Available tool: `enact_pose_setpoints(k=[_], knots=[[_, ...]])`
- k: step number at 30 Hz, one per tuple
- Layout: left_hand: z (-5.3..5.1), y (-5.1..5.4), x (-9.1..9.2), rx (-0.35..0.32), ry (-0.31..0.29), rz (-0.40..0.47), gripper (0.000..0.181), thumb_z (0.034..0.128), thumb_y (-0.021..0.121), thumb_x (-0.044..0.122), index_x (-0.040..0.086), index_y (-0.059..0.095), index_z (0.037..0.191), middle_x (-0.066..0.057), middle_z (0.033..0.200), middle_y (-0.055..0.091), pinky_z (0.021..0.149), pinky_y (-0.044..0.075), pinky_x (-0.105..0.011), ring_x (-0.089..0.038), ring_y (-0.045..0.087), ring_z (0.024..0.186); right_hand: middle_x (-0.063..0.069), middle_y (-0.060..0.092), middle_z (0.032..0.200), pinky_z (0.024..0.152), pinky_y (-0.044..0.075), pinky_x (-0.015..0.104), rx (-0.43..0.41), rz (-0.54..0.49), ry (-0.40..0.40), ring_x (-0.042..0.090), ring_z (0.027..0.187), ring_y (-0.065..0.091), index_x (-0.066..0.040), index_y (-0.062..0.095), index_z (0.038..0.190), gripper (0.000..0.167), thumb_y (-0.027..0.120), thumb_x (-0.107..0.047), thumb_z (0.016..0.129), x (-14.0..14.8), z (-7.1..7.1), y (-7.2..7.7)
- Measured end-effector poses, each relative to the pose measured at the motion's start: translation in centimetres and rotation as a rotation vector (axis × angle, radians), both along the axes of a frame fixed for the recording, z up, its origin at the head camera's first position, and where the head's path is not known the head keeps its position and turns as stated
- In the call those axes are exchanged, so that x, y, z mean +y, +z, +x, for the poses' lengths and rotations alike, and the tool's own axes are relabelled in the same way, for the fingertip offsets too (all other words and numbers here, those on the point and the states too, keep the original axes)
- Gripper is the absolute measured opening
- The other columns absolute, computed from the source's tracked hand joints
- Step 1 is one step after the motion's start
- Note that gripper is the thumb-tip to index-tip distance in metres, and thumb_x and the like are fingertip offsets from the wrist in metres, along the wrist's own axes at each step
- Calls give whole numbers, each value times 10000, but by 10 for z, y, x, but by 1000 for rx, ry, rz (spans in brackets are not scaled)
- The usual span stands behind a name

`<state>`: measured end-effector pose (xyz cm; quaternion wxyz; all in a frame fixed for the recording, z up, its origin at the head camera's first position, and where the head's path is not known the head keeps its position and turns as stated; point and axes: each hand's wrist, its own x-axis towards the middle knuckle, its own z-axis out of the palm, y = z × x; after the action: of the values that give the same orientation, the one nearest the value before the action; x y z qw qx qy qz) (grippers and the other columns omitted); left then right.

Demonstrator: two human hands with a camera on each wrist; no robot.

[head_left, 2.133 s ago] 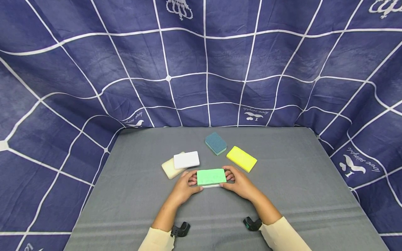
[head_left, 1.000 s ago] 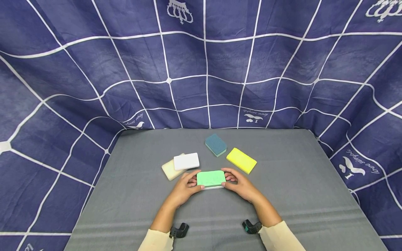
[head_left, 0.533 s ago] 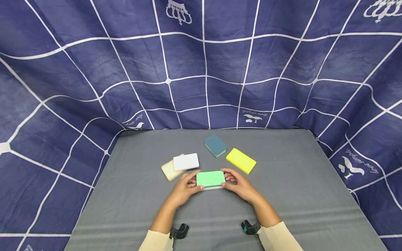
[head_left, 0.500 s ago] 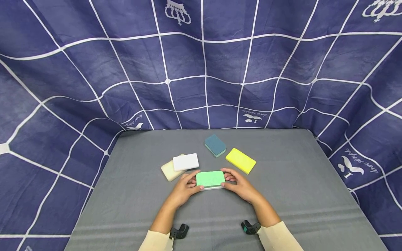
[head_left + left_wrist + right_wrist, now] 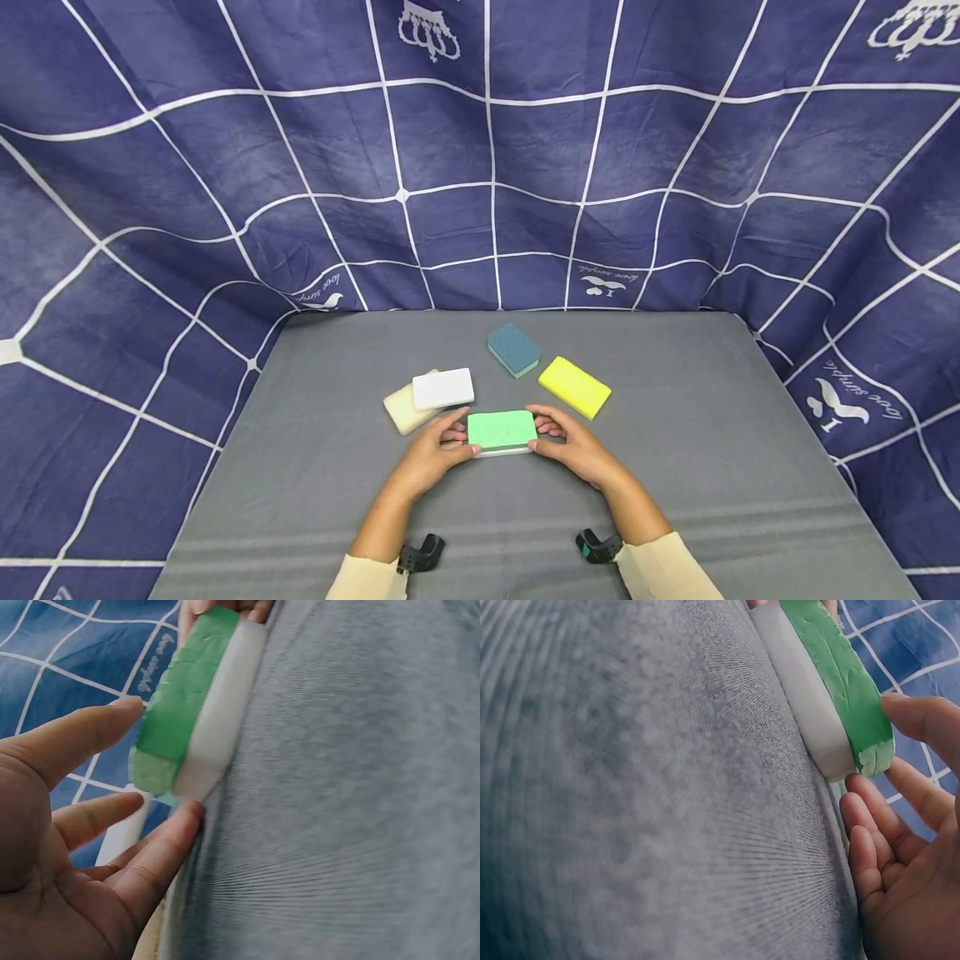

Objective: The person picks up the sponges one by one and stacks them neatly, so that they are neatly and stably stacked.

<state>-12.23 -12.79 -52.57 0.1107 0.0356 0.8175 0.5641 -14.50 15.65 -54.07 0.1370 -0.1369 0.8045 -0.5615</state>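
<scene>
A green sponge point(image 5: 502, 428) lies on top of a white block point(image 5: 504, 452), edges roughly lined up, on the grey cloth. At its left end, my left hand point(image 5: 431, 456) has relaxed, spread fingers; the left wrist view shows a gap between the index finger and the green sponge point(image 5: 184, 694), with the thumb tip close to its side. My right hand point(image 5: 576, 450) holds the right end of the green sponge point(image 5: 847, 675) between thumb and index finger, the other fingers loosely curled beside the white block point(image 5: 806, 694).
Behind the left hand, another white block point(image 5: 443, 389) overlaps a cream sponge point(image 5: 406, 410). Farther back are a dark blue-green sponge point(image 5: 513, 349) and, to its right, a yellow sponge point(image 5: 574, 387). A blue checked curtain point(image 5: 540, 150) hangs around the table point(image 5: 712, 433).
My left fingers have loosened and drawn slightly left, away from the stack's end. The right hand stays at the other end, and the stack has hardly moved.
</scene>
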Motion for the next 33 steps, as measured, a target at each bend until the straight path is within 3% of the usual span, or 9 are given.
enact_pose_setpoints(k=[7, 13, 21, 26, 33], knots=[[2, 12, -4, 25, 11, -14, 620, 848, 813, 164, 62, 576, 1412, -164, 1237, 621, 838, 565, -246, -263, 653, 1079, 85, 587, 1264, 1016, 443, 259, 0, -1, 6, 254, 1167, 565, -202, 541, 1443, 582, 766, -228, 907, 1, 0, 0], [-4, 24, -9, 66, 95, -18, 577, 844, 823, 168, 105, 613, 1377, -138, 1172, 636, 775, 567, -228, -192, 662, 998, 89, 577, 1276, 1011, 436, 244, -10, -7, 6, 266, 1180, 555, -199, 532, 1451, 587, 760, -220, 911, 1, 0, 2], [-18, 37, -25, 84, 191, -4, 692, 835, 815, 107, 100, 519, 1461, -180, 1166, 638, 703, 538, -221, -177, 691, 903, 81, 571, 1292, 1010, 433, 260, -10, 3, 13, 265, 1191, 549, -213, 525, 1456, 582, 751, -230, 920, 0, -1, 2], [-24, 37, -35, 111, 239, -61, 681, 814, 827, 108, 83, 541, 1431, -135, 1094, 628, 674, 517, -198, -141, 656, 864, 77, 569, 1292, 1003, 428, 263, -8, 14, 13, 260, 1191, 543, -222, 524, 1454, 578, 749, -233, 922, 0, -1, 2], [-32, 32, -45, 108, 259, -97, 705, 800, 832, 103, 49, 523, 1431, -129, 1047, 559, 688, 477, -155, -163, 577, 871, 84, 570, 1270, 972, 428, 231, 5, -1, 24, 252, 1164, 545, -193, 519, 1458, 579, 745, -229, 926, 1, 0, -2]])
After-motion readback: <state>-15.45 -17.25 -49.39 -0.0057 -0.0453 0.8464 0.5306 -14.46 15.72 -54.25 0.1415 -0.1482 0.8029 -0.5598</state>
